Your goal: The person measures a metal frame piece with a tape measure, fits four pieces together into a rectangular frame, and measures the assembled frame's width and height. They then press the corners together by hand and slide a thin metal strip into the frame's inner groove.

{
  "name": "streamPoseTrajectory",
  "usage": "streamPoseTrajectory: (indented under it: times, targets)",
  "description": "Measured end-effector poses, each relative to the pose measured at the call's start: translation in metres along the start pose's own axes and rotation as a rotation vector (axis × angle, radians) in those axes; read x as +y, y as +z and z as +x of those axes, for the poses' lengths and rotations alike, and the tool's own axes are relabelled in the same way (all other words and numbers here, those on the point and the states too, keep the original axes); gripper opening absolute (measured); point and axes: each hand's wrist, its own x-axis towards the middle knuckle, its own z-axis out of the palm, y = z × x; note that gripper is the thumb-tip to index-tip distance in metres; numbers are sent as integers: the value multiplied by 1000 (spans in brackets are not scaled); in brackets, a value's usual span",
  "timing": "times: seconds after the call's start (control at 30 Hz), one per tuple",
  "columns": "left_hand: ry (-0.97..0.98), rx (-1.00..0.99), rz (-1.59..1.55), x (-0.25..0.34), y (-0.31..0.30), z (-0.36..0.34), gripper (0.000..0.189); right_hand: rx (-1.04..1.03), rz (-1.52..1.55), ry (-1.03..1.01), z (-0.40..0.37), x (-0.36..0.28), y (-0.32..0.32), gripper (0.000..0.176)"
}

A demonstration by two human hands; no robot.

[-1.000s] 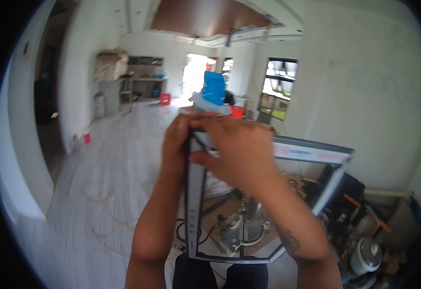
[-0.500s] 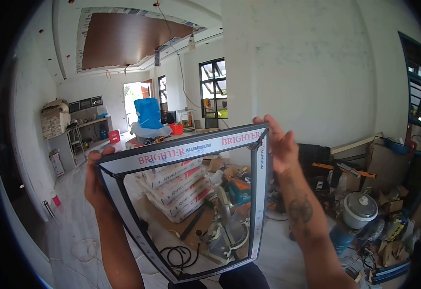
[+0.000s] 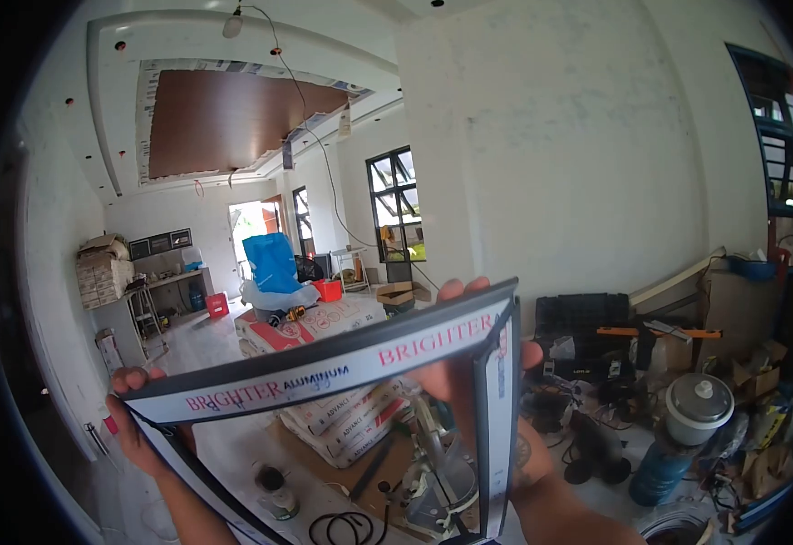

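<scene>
Held up before me is a rectangular aluminium frame (image 3: 342, 365), dark-edged, with pale protective film printed "BRIGHTER ALUMINUM". It tilts, its right corner higher than its left, and its lower end runs out of view. My left hand (image 3: 142, 440) is closed around the upper left corner, fingers over the edge. My right hand (image 3: 451, 377) grips the frame near the upper right corner from behind, fingertips above the top bar and another finger or the thumb showing beyond the right bar. Through the opening appear stacked "ADVANCE" sacks (image 3: 337, 427) and a mitre saw (image 3: 437, 490).
A coiled black cable (image 3: 346, 529) lies on the floor near a small jar-like container (image 3: 275, 495). To the right are a lidded pot (image 3: 698, 409) on a blue container (image 3: 660, 474), a black case (image 3: 582, 316) and scattered tools. Far off stands a red bucket (image 3: 328, 290).
The frame has come lower and nearer, its left end swinging down and left. My right hand has shifted from the corner's outer side to behind the frame. The view has tipped upward.
</scene>
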Motion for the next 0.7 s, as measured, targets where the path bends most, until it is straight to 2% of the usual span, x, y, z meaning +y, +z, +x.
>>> streamPoseTrajectory:
  times: [0.03,0.07,0.13,0.17,0.2,0.27,0.4,0.47,0.53,0.57,0.7]
  targets:
    - [-11,4,0,0,2,2,24,-32,-40,9,4,-6,-6,86]
    - [-59,72,43,0,6,6,25,-25,-32,11,0,-8,-7,86]
    - [-181,160,74,0,12,8,27,331,-191,-80,-7,-13,-4,76]
    - [-156,217,107,-8,3,1,28,255,-132,-59,-8,-16,-9,74]
    - [-125,267,138,-14,-7,-6,28,266,-131,-63,-13,-17,-9,74]
    - [-76,205,191,-9,-15,-11,30,184,-102,35,-14,-24,-7,73]
    - [-44,253,217,3,-2,10,31,76,-173,6,7,-32,-14,72]
    - [-60,226,246,8,-3,12,29,97,-179,-4,11,-35,-13,72]
    - [-75,200,273,12,-7,8,27,-82,-203,81,10,-36,-16,69]
    - [-68,204,269,12,-13,1,27,-16,-188,96,2,-35,-12,68]
    - [-34,185,300,11,-11,5,25,-2,-144,62,5,-32,-14,68]
